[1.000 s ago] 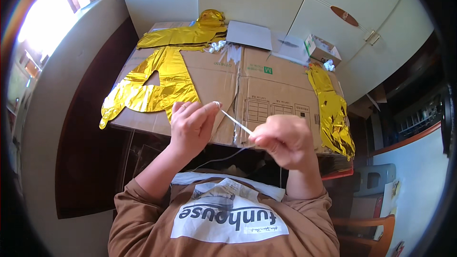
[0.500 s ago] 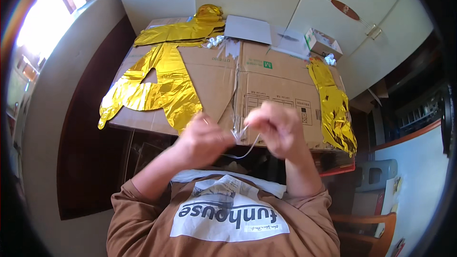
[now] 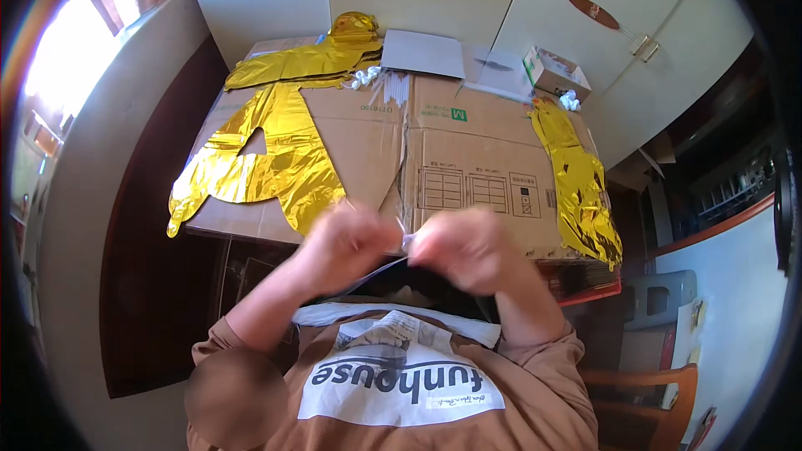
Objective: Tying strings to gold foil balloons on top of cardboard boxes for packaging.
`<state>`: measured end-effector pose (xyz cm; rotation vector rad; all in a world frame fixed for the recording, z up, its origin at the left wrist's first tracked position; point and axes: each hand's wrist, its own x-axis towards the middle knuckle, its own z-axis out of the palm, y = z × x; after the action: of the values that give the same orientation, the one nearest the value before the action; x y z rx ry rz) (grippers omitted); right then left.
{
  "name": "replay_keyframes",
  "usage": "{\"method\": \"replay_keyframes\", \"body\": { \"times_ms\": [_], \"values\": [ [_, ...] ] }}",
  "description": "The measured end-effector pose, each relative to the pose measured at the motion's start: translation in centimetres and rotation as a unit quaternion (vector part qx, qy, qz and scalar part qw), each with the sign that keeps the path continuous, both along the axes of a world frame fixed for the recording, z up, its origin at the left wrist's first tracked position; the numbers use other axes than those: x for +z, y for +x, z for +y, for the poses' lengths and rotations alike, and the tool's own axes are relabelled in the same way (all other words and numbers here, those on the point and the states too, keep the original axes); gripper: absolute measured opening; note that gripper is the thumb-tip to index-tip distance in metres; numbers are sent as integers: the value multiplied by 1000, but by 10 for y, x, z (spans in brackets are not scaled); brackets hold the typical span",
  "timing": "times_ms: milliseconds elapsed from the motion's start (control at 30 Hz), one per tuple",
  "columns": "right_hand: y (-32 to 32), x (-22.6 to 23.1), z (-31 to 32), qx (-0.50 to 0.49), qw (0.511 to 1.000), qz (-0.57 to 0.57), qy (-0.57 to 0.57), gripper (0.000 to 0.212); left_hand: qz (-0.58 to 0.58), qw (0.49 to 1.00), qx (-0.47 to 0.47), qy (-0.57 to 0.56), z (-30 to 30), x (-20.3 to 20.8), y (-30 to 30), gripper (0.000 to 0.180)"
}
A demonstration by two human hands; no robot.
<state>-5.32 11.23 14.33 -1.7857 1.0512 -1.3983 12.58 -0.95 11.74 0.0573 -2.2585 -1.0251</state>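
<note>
- On my far left, daylight comes through the window (image 3: 71, 42).
- The lower gold foil (image 3: 309, 167), with a triangular hole, lies flat at the left of the cardboard (image 3: 359, 138).
- Behind it, the upper foil (image 3: 292, 67) lies along the cardboard's far left.
- My left hand (image 3: 351, 235) is curled, its fingertips pinching the string (image 3: 408, 240); motion blurs the exact grip.
- A small white clump (image 3: 365, 77) lies beside the upper foil, near the grey board (image 3: 424, 54) at the back.
- The string sits between my hands, above the cardboard's near edge; a thin length trails down toward my left forearm.
- My right hand (image 3: 459, 246), also blurred, is curled close beside the left, pinching the string between thumb and fingers.
- At the back right stands a small box (image 3: 561, 75), another white clump (image 3: 570, 100) just beside it.
- The right foil (image 3: 581, 192) lies lengthwise along the cardboard's right edge.
- Furthest right is a wooden chair (image 3: 683, 397).
</note>
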Motion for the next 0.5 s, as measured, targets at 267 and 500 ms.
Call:
{"method": "replay_keyframes", "body": {
  "times_ms": [267, 500],
  "values": [
    [-5, 30, -6, -29, 996, 78, 31, 13, -107, 988, 15, 112, -9, 4, -2, 12],
    [-6, 10, -1, 14, 995, 94, 25, 8, 128, 964, 114, 205, -9, 34, -1, 13]
  ]
}}
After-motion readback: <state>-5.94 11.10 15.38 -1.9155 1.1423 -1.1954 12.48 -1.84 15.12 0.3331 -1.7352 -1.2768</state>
